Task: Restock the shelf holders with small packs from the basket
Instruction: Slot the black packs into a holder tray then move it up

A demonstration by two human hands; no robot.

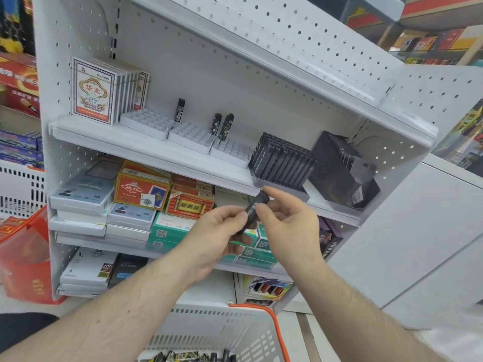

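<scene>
**One black pack held between both hands below the holder shelf**

We hold a slim black pack in front of the white shelf unit, tilted so its upper end points up and to the right. Our left hand grips the lower part, fingers curled round it from the left, with the bottom end hidden in the palm. Our right hand pinches the upper part: the thumb lies on its near side and the forefinger reaches over the top end. So the pack runs across the gap between the two hands, its printed middle showing between them.

The top end of the pack sits just below the front edge of the black holder, which stands on the middle shelf and is filled with upright dark packs. A second black holder stands to its right. To the left are three white grid holders, nearly bare, with one dark pack upright in the first and two more near the third. Boxes of playing cards stand at the far left of that shelf.

Beneath our forearms is the white basket with an orange handle; a few small packs show at its bottom.
</scene>
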